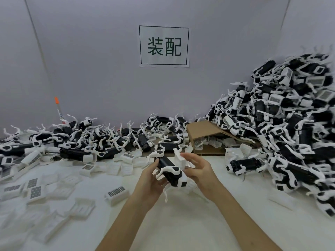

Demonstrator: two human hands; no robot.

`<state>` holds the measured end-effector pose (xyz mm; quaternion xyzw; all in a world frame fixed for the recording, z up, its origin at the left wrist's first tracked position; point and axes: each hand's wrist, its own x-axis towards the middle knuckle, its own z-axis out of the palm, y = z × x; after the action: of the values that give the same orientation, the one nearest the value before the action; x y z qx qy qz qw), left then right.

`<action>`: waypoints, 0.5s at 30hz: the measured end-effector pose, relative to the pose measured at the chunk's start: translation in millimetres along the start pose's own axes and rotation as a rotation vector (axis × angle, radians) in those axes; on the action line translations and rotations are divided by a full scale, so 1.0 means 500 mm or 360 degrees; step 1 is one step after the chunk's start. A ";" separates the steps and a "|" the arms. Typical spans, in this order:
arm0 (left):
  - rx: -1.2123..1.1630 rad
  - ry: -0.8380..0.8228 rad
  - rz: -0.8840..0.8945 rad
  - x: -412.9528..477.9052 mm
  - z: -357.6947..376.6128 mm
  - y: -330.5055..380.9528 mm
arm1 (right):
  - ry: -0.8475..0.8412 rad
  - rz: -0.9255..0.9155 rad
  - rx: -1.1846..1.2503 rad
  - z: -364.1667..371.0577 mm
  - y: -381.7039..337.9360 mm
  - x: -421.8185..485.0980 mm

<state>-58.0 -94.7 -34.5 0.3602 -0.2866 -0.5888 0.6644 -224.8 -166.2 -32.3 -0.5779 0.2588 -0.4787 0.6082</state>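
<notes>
1. The tall heap of black-and-white plastic units with white clip arms (290,124) fills the right edge and far right corner of the white table surface (181,223). Many of these units carry a white barcode-labelled block, so I judge them finished. By bulk, that looks like more than half the work.
2. The lower heap of similar black units with white clips (90,142) runs along the far edge towards the far left corner. Most seem to lack the block, so a good deal is likely left to do.
3. The loose white barcode-labelled plastic blocks (116,193) lie scattered along the left edge, apparently waiting to be fitted.
4. A tipped brown cardboard box (204,131) lies at the far edge, between the two heaps.
5. The black unit with a white end and clip arm (172,173) is held above the middle of the surface, touching neither heap. Its long axis runs diagonally from far left to near right, and the white end with a black square points towards the near right.
6. The left hand (150,182) grips the black body from the left, with the thumb over its far end.
7. The right hand (199,171) reaches in from the right, with its fingers at a small white block (181,159) by the unit's far side. I cannot tell whether it pinches the block, which looks not yet seated.
</notes>
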 end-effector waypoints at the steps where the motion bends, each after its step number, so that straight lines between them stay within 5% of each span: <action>1: -0.0027 0.0027 -0.0004 0.000 0.002 -0.002 | -0.0010 0.0013 0.0034 0.001 0.000 0.000; 15: -0.0078 0.0166 -0.0060 0.002 0.002 -0.013 | -0.0205 0.0043 -0.0275 0.001 0.011 0.002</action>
<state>-62.4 -96.4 -39.1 0.3794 -0.2304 -0.5885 0.6757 -222.6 -167.5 -37.0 -0.6543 0.2673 -0.4081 0.5779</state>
